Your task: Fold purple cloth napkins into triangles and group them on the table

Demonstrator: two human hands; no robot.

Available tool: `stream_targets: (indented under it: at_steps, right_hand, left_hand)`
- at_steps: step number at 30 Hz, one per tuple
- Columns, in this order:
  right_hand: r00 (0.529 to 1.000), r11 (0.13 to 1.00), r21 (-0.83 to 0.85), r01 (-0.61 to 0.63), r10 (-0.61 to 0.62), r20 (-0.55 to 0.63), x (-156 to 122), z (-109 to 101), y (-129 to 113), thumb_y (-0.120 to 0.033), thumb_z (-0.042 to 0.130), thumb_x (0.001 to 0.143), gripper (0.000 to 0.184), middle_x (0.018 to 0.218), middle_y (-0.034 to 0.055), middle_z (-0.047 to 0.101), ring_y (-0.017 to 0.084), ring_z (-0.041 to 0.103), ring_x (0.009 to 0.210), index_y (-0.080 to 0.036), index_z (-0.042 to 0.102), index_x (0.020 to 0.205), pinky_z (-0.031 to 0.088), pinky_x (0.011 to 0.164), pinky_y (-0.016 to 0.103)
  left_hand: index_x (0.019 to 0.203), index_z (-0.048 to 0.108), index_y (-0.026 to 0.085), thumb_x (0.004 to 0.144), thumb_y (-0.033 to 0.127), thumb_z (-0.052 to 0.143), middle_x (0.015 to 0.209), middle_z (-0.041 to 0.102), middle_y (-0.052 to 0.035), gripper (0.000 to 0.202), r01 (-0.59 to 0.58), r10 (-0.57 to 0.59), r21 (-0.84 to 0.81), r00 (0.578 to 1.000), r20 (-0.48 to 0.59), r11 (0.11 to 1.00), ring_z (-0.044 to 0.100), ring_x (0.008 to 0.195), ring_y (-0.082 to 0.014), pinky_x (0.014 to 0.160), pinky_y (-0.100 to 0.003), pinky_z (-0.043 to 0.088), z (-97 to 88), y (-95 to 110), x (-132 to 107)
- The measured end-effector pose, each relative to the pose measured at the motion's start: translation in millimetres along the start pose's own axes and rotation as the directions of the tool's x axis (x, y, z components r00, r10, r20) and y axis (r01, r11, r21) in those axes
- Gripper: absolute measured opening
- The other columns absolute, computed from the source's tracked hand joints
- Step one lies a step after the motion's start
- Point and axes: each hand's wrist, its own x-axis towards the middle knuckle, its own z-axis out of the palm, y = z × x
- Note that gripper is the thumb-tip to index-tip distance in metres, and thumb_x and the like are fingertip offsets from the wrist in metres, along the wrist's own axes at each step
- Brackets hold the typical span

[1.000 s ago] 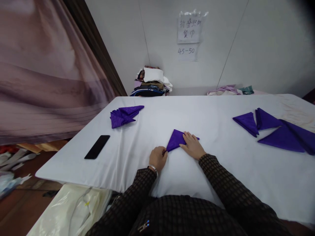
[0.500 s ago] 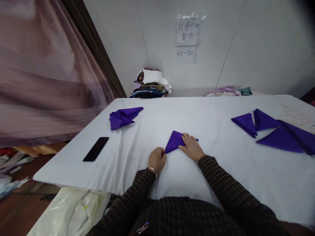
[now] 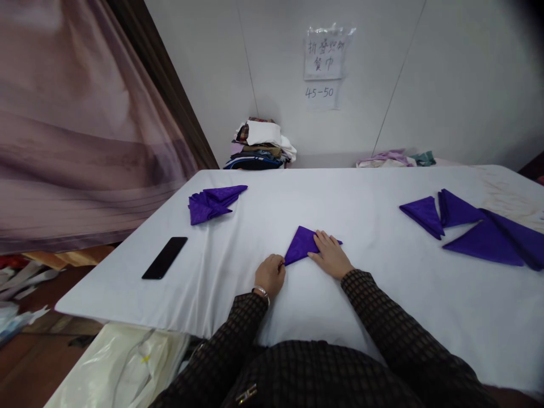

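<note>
A purple napkin (image 3: 301, 243), folded into a triangular shape, lies on the white-covered table (image 3: 335, 195) in front of me. My left hand (image 3: 271, 274) pinches its near left corner, fingers curled closed. Flat across the napkin's right part rests my right hand (image 3: 330, 255), fingers stretched out and pressing on the cloth; a small purple tip shows beyond them. What lies under that palm is hidden.
On the left are a pleated, folded purple napkin (image 3: 210, 204) and a black phone (image 3: 165, 258). Several folded purple napkins (image 3: 484, 241) lie at the right. Stacked clothes (image 3: 259, 146) stand behind the table's far edge, below a wall sign (image 3: 324, 56).
My left hand has shifted very slightly left and down with the napkin corner still pinched. My right hand stays almost in place on the cloth.
</note>
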Motion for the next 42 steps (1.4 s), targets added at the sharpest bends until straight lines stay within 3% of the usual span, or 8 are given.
stream_targets:
  at_steps: [12,20,25,30,34,38,40,42]
  right_hand:
    - [1.0,1.0,0.008,-0.007,0.007,-0.005,0,-3,-2,-0.05,0.023,0.093,0.063,0.149,0.0116,0.026,0.023,0.017,0.138,-0.009,0.034,0.139,0.013,0.111,0.041]
    - [1.0,1.0,-0.005,0.003,-0.003,-0.012,0,-4,-2,-0.045,0.025,0.094,0.059,0.149,0.0124,0.026,0.024,0.018,0.138,-0.009,0.035,0.139,0.015,0.11,0.042]
    - [1.0,1.0,-0.007,0.009,-0.009,-0.016,1,-2,-1,-0.045,0.026,0.093,0.058,0.149,0.0126,0.026,0.025,0.018,0.138,-0.012,0.034,0.14,0.016,0.109,0.043]
    - [1.0,1.0,-0.013,0.02,-0.02,-0.001,0,-3,-1,-0.046,0.028,0.094,0.052,0.151,0.0104,0.022,0.027,0.017,0.138,-0.023,0.037,0.139,0.015,0.109,0.045]
    - [0.999,0.999,-0.009,0.034,-0.034,0.008,0,-3,0,-0.054,0.031,0.092,0.051,0.152,0.0078,0.019,0.029,0.015,0.138,-0.03,0.042,0.136,0.015,0.109,0.047]
    - [0.999,0.999,-0.026,0.034,-0.034,0.001,0,-2,0,-0.053,0.035,0.092,0.051,0.152,0.0077,0.018,0.029,0.015,0.138,-0.031,0.041,0.137,0.016,0.109,0.047]
    - [0.999,0.999,-0.03,0.04,-0.04,-0.006,0,-2,0,-0.052,0.037,0.091,0.05,0.152,0.0083,0.018,0.029,0.016,0.138,-0.031,0.041,0.137,0.017,0.108,0.047]
    - [0.999,0.998,-0.036,0.044,-0.045,-0.014,0,-2,-1,-0.051,0.038,0.091,0.05,0.151,0.0093,0.02,0.03,0.017,0.138,-0.031,0.041,0.137,0.017,0.108,0.047]
  left_hand:
    - [0.087,0.064,0.021,0.083,0.014,0.045,0.084,0.059,-0.0048,0.02,-0.234,0.212,0.259,0.971,0.108,0.937,0.054,0.079,-0.0179,0.068,-0.03,0.04,-6.9,-4,-1]
    - [0.1,0.065,0.023,0.083,0.013,0.046,0.087,0.059,-0.0044,0.027,-0.284,0.268,0.228,0.958,0.1,0.931,0.052,0.081,-0.0178,0.07,-0.03,0.041,-11.7,-12,-10]
    - [0.099,0.066,0.023,0.084,0.015,0.045,0.085,0.06,-0.0048,0.027,-0.314,0.3,0.214,0.949,0.099,0.925,0.052,0.079,-0.0183,0.07,-0.031,0.04,-15.5,-12,-12]
    - [0.094,0.067,0.022,0.086,0.022,0.044,0.083,0.061,-0.0045,0.024,-0.315,0.302,0.175,0.948,0.101,0.933,0.053,0.079,-0.0176,0.071,-0.031,0.039,-18.9,-9,-10]
    - [0.078,0.068,0.021,0.089,0.033,0.042,0.076,0.061,-0.003,0.031,-0.208,0.188,0.127,0.971,0.151,0.97,0.055,0.073,-0.0143,0.066,-0.027,0.038,-21.6,-7,4]
    - [0.066,0.066,0.02,0.089,0.047,0.039,0.072,0.062,-0.0038,0.045,-0.124,0.077,0.189,0.968,0.239,0.974,0.057,0.07,-0.0156,0.061,-0.027,0.038,-22.4,2,31]
    - [0.071,0.067,0.019,0.089,0.047,0.041,0.076,0.063,-0.0053,0.042,-0.14,0.102,0.201,0.977,0.185,0.97,0.058,0.076,-0.0178,0.067,-0.029,0.041,-17.9,10,44]
    - [0.088,0.067,0.019,0.089,0.043,0.043,0.09,0.065,-0.0073,0.034,-0.2,0.189,0.166,0.979,0.079,0.966,0.057,0.09,-0.0198,0.079,-0.032,0.043,-8.8,17,53]
